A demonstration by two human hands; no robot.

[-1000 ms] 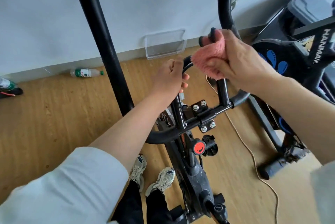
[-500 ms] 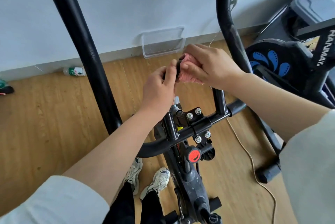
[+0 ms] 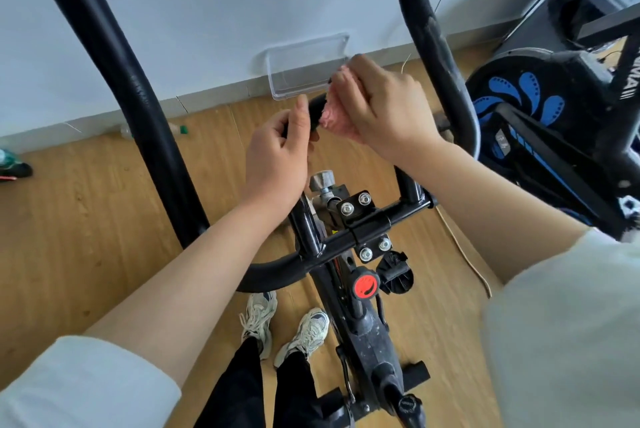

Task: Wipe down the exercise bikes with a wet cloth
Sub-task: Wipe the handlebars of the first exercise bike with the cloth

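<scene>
Above the bike and its red knob, the left hand curls round the top of the loop bar, steadying it; just beside it the right hand clutches the pink cloth, bunched round the same bar. The step looks like wiping this loop: next, the left hand likely lets go so the cloth can slide over its patch.
</scene>
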